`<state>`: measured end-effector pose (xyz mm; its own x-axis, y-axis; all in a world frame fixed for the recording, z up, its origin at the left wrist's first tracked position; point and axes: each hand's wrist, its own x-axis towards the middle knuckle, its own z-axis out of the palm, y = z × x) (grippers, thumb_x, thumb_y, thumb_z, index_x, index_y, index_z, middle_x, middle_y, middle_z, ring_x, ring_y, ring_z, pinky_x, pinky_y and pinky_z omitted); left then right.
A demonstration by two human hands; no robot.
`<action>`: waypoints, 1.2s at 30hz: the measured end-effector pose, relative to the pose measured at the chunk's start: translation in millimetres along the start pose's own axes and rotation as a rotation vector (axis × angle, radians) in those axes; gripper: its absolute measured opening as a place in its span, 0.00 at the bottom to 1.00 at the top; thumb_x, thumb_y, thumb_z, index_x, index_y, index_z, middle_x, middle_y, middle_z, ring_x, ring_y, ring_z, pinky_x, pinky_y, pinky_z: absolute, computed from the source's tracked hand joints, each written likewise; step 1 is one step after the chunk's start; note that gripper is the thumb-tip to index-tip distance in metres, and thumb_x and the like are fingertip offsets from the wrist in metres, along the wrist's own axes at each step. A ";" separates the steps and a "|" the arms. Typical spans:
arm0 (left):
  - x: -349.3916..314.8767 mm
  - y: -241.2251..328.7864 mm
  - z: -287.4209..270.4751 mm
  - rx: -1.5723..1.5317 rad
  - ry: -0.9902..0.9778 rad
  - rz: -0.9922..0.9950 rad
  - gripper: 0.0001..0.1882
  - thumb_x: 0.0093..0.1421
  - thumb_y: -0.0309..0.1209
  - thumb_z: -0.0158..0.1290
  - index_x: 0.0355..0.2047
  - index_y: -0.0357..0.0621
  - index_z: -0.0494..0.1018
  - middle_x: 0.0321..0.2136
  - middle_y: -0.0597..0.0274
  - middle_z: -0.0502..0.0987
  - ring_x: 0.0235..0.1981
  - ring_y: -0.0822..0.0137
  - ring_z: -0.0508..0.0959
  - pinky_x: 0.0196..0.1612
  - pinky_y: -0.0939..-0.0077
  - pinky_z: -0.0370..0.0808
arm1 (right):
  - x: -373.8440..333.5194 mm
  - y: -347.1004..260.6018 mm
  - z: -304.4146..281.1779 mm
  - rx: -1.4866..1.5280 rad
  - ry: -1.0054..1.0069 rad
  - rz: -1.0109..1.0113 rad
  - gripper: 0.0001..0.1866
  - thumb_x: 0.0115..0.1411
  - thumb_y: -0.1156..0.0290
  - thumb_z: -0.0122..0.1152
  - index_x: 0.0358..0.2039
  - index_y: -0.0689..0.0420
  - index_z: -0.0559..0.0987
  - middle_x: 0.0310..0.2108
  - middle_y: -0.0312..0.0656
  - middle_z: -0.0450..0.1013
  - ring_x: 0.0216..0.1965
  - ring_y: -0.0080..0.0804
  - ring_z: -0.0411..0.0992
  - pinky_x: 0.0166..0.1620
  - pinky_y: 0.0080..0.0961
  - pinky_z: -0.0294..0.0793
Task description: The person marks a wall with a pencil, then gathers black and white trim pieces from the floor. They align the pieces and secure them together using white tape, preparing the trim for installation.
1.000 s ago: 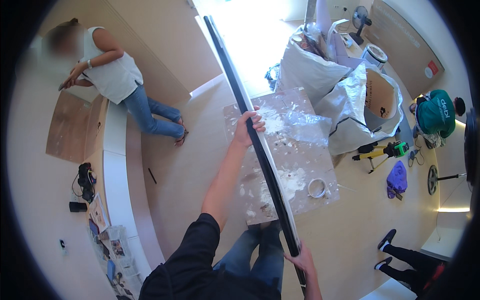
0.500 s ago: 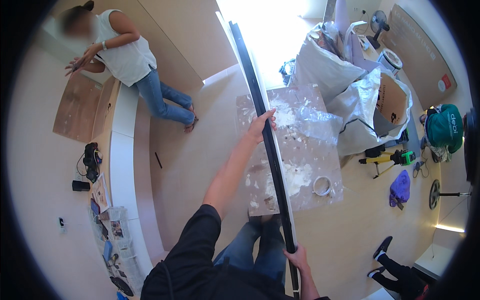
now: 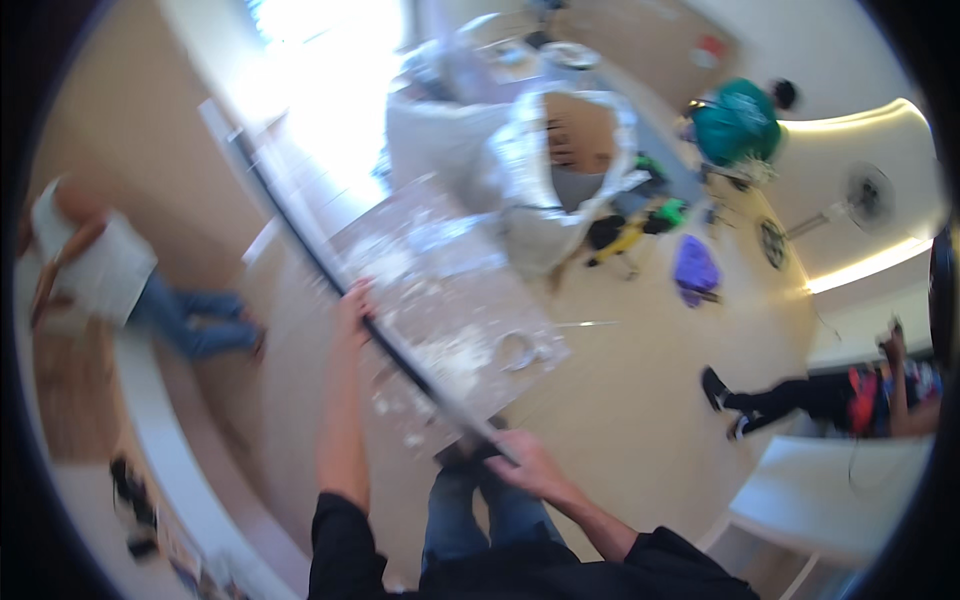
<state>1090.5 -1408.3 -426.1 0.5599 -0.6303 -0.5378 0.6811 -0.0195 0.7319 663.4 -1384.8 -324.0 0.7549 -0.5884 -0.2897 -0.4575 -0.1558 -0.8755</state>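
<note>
A long, thin black strip runs slantwise from the far left toward my waist, with a pale strip alongside it at the far end. Partway along, my left hand is closed around it, arm stretched forward. My right hand grips the near end, just in front of my knees. Under the strip lies a brown board on the floor, spattered with white powder or plaster. A ring-shaped roll rests on the board. Motion blurs the picture, so the strip's details are unclear.
Beyond the board stand large white sacks. A yellow-legged tripod and purple bag are to the right. People: one at left in a white top, one at right in black trousers, one bent over in green.
My view has turned right. The strip now slants further to the left, and my right hand has come forward with its near end. Both hands keep hold.
</note>
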 end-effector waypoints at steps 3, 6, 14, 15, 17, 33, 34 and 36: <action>9.8 5.7 0.0 0.041 -0.013 0.010 0.12 0.63 0.30 0.52 0.47 0.49 0.74 0.15 0.81 0.55 0.13 0.83 0.58 0.18 0.84 0.63 | 2.2 -138.6 -4.6 0.444 -0.363 -0.593 0.13 0.60 0.70 0.63 0.45 0.60 0.81 0.44 0.48 0.75 0.45 0.40 0.75 0.50 0.31 0.74; 13.1 7.9 5.8 0.051 -0.004 -0.015 0.13 0.59 0.30 0.55 0.45 0.48 0.72 0.16 0.79 0.57 0.14 0.82 0.61 0.19 0.83 0.66 | -5.5 -244.0 -13.1 0.886 -0.609 -0.990 0.12 0.61 0.67 0.64 0.41 0.61 0.81 0.41 0.47 0.74 0.42 0.41 0.74 0.46 0.34 0.72; 20.4 5.2 12.4 0.085 0.048 0.007 0.16 0.58 0.29 0.54 0.48 0.44 0.72 0.16 0.78 0.59 0.15 0.82 0.62 0.20 0.83 0.67 | 20.0 -280.1 -47.5 1.033 -0.736 -1.155 0.13 0.60 0.67 0.64 0.41 0.61 0.81 0.39 0.46 0.74 0.40 0.38 0.73 0.43 0.32 0.73; 21.0 4.3 10.2 0.077 0.057 0.001 0.16 0.58 0.29 0.54 0.48 0.44 0.72 0.16 0.78 0.59 0.15 0.81 0.62 0.20 0.83 0.67 | 21.2 -278.9 -48.0 1.040 -0.732 -1.161 0.13 0.60 0.67 0.64 0.41 0.61 0.81 0.39 0.46 0.74 0.39 0.38 0.73 0.43 0.32 0.73; 22.1 3.1 6.0 0.070 0.066 0.005 0.16 0.58 0.29 0.54 0.47 0.43 0.73 0.16 0.78 0.59 0.15 0.81 0.62 0.20 0.84 0.67 | 22.5 -279.1 -47.9 1.043 -0.734 -1.166 0.13 0.60 0.67 0.64 0.41 0.61 0.81 0.39 0.45 0.74 0.39 0.37 0.73 0.42 0.31 0.73; 29.2 3.7 -9.6 0.057 0.053 -0.019 0.15 0.60 0.30 0.54 0.48 0.46 0.73 0.16 0.78 0.58 0.15 0.82 0.62 0.21 0.83 0.66 | 33.3 -270.6 -89.1 1.067 -0.737 -1.162 0.14 0.59 0.67 0.64 0.42 0.62 0.80 0.36 0.42 0.74 0.34 0.32 0.73 0.37 0.28 0.73; 30.7 5.4 -11.7 0.050 0.050 -0.022 0.14 0.60 0.30 0.55 0.47 0.46 0.73 0.16 0.78 0.58 0.15 0.82 0.62 0.21 0.83 0.66 | 34.4 -270.9 -91.7 1.061 -0.731 -1.163 0.14 0.59 0.67 0.64 0.42 0.62 0.79 0.36 0.42 0.74 0.34 0.32 0.73 0.37 0.27 0.73; 37.8 8.9 -10.7 0.045 0.054 -0.016 0.13 0.59 0.30 0.55 0.45 0.45 0.74 0.16 0.78 0.57 0.15 0.81 0.61 0.21 0.83 0.65 | 40.7 -267.9 -94.1 1.026 -0.705 -1.138 0.15 0.59 0.67 0.64 0.42 0.63 0.79 0.35 0.41 0.74 0.33 0.31 0.73 0.36 0.27 0.73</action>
<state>1122.8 -1423.9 -444.4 0.5746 -0.5871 -0.5702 0.6689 -0.0645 0.7405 772.4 -1441.7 -64.9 0.6402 -0.0600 0.7658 0.6875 0.4894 -0.5364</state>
